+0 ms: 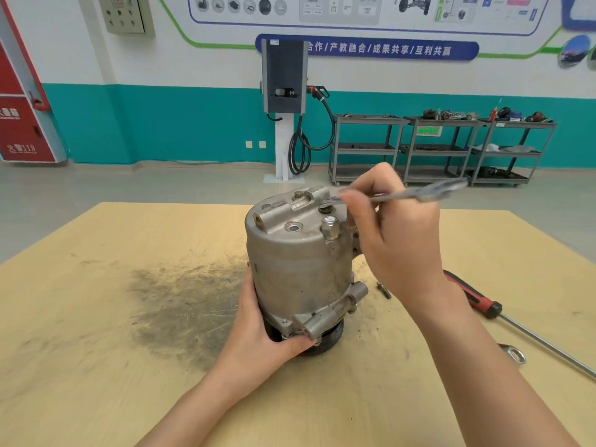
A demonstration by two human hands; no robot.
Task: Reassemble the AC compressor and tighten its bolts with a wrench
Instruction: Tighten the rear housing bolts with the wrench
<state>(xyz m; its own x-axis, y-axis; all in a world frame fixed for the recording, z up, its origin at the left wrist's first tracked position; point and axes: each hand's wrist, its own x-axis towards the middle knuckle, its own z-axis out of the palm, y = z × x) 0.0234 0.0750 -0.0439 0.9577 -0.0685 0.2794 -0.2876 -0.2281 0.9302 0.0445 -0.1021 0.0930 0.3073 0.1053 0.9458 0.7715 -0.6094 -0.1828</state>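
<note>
The grey AC compressor (pixel 296 262) stands upright on the wooden table (pixel 96 317), pulley end down. My left hand (pixel 261 330) grips its lower flange and pulley from the near left side. My right hand (pixel 396 230) holds a metal wrench (pixel 416 193), blurred, whose head sits on a bolt (pixel 325 208) on the compressor's top face at the far right. The wrench handle points right and away. A loose bolt (pixel 383 290) lies on the table just right of the compressor.
A red-handled screwdriver (pixel 477 298) with a long shaft lies at the right, and a ring spanner end (pixel 514 353) shows beside my right forearm. A dark grease smear (pixel 180 301) marks the table left of the compressor. Shelving carts and a charger stand far behind.
</note>
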